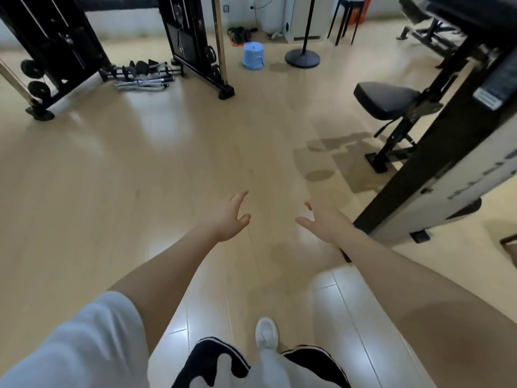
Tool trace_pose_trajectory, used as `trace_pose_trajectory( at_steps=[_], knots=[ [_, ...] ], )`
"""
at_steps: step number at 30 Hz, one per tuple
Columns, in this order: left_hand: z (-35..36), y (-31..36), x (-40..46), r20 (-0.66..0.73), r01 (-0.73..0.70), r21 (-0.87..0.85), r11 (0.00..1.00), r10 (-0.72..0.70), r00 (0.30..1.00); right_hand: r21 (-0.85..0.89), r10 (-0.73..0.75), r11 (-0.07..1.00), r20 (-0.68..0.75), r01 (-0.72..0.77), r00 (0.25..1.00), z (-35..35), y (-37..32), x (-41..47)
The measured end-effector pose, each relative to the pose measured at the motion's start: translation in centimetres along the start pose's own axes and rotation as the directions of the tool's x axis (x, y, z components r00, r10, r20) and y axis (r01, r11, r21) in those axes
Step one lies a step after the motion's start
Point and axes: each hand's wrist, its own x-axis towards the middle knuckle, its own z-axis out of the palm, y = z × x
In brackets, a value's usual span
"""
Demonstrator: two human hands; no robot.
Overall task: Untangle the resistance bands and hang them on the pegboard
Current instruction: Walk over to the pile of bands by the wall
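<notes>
Both your hands are out in front of you over the bare wooden floor (167, 169), holding nothing. Your left hand (228, 219) has its fingers spread loose; your right hand (321, 219) is the same, fingers relaxed and apart. The two hands are near each other, not touching. The resistance bands (237, 35) are a red, green and dark tangle on the floor, far ahead of your hands, just behind the blue stool (253, 56) by the wall. Left of the stool stands the black cable machine (195, 43), with metal handles (140, 77) lying at its base. Right of the stool is a round black pole base (302, 57). Further right, a padded black seat (387, 99). One white shoe (266, 333) is below your hands.
</notes>
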Motion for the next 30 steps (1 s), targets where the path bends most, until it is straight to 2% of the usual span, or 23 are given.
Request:
trace_pose_trajectory(
  at_steps=[4,6,9,15,19,22,27,30],
  knots=[
    [-5.4,-2.0,9.5,-0.099,0.079,-0.021,0.997,-0.081,0.992,-0.06,-0.039,0.998,-0.029,0.037,0.999,-5.4,-2.4,11.1],
    [-7.4,-3.7,14.1,-0.122,0.131,-0.033,0.991,-0.134,0.984,-0.142,-0.118,0.983,0.005,0.118,0.993,-6.7,-4.6,16.5],
    [-10.0,-6.5,21.2,-0.134,0.175,-0.052,0.983,-0.18,0.974,-0.157,-0.187,0.969,0.05,0.193,0.981,-8.2,-7.4,24.4],
    [-17.0,-11.7,38.8,-0.114,0.177,-0.023,0.984,-0.178,0.977,-0.131,-0.165,0.977,0.044,0.17,0.985,-13.9,-9.2,43.0],
    [-23.3,-11.5,51.4,-0.128,0.144,-0.053,0.988,-0.149,0.98,-0.095,-0.119,0.988,-0.003,0.118,0.993,-21.5,-9.3,53.8],
    [-26.5,-9.6,60.8,-0.13,0.067,-0.085,0.994,-0.078,0.988,-0.012,-0.062,0.998,-0.055,0.062,0.997,-27.2,-8.3,60.2],
    [-29.0,-5.7,75.6,-0.142,-0.096,-0.042,0.994,0.089,0.986,0.038,0.033,0.999,-0.143,-0.028,0.989,-34.0,-4.1,71.5],
    [-29.8,-4.1,84.9,-0.125,-0.144,-0.041,0.989,0.138,0.983,0.044,0.071,0.997,-0.165,-0.065,0.984,-37.6,-0.9,79.9]
  ],
)
